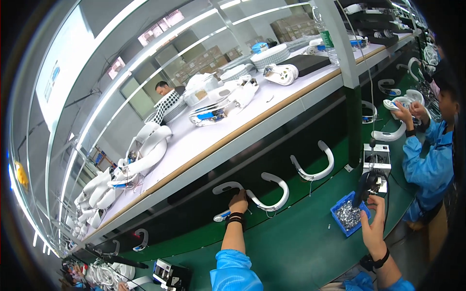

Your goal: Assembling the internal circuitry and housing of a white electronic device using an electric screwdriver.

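Fingers of the left hand (238, 202) are closed on a white, curved plastic band (225, 186), just below the middle of the frame. Right hand (374, 233) fingers, lower right, are by a long black tool (360, 191); I cannot tell if they grip it. Nearby sits a blue plastic tray (358, 230) of shiny metal bits (347, 216).

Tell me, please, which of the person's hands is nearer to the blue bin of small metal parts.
Right. The right hand is just right of the blue bin; the left hand is farther off to its left, at a white curved piece.
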Available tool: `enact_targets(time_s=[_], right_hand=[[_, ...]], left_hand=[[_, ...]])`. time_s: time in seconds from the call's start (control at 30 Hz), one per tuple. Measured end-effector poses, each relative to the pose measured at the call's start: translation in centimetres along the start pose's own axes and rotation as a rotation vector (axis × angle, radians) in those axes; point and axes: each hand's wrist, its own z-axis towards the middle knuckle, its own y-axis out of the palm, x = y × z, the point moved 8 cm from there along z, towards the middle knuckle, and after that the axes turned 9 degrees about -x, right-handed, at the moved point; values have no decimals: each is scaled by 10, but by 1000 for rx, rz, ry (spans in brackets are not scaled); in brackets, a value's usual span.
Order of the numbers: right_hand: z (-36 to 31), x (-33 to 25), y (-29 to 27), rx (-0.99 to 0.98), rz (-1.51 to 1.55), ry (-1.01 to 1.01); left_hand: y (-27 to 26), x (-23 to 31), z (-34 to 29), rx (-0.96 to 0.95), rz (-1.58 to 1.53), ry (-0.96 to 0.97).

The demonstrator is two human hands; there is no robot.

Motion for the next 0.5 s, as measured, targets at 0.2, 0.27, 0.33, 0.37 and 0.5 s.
enact_targets(time_s=[0.2,0.27,0.33,0.37,0.5], right_hand=[[-6,-6,32,-324,-309,-154],[-15,-15,58,-544,-520,-325],[-17,23,66,-611,-621,-254],[-22,31,74,-678,-709,-270],[-13,35,82,-762,-703,-289]], left_hand=[[-78,11,-49,299,-334,128],[-109,-23,-81,556,-598,233],[-135,12,-94,283,-968,148],[-134,5,-109,246,-1272,171],[-154,57,-193,54,-1724,148]])
